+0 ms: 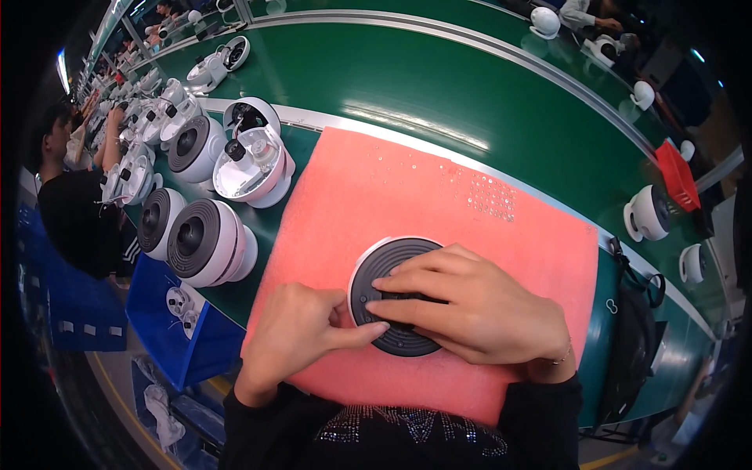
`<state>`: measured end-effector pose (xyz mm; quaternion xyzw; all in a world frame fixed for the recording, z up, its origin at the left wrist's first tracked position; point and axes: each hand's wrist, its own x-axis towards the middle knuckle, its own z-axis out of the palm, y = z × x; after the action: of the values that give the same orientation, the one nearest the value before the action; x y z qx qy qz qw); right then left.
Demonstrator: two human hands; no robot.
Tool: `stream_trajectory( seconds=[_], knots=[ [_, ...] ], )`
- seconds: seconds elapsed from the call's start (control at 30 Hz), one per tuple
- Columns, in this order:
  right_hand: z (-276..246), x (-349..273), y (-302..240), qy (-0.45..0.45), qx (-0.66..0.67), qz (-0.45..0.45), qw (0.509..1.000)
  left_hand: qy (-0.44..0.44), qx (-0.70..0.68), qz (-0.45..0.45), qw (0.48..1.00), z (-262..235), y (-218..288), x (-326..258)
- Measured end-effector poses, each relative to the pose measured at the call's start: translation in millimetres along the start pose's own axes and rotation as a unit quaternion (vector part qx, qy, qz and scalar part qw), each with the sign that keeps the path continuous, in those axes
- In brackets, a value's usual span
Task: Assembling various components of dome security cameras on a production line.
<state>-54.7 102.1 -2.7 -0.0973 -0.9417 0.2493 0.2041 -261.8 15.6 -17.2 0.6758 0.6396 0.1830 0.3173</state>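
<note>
On the pink foam mat (313,219) in front of me lies a round white camera housing (401,252) with a dark grey, ringed face turned up. My left hand (301,329) grips its left rim, fingers curled at the side and thumb laid over the lower edge. From the right, my right hand (478,305) reaches across the face. Its fingertips press on the dark rings near the middle and cover the centre, so the lens area is mostly hidden. The underside of the housing is out of sight.
Finished-looking camera units (205,241) and an opened unit (254,168) stand left of the mat. Small clear discs (492,197) dot its far part. A blue bin (176,321) sits lower left; a black bag (633,337) lies right. A green conveyor (439,86) runs beyond.
</note>
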Motion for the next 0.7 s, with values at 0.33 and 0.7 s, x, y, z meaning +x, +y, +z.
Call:
stream_trajectory(
  seconds=[0.33, 0.7],
  knots=[
    [11, 7, 38, -0.04, 0.103, 0.329, 0.938, -0.092, -0.094, -0.079, 0.988, 27, -29, 6],
    [6, 10, 17, 0.164, 0.173, 0.156, 0.959, 0.076, -0.329, 0.121, 0.934, 25, 2, 2]
  ],
)
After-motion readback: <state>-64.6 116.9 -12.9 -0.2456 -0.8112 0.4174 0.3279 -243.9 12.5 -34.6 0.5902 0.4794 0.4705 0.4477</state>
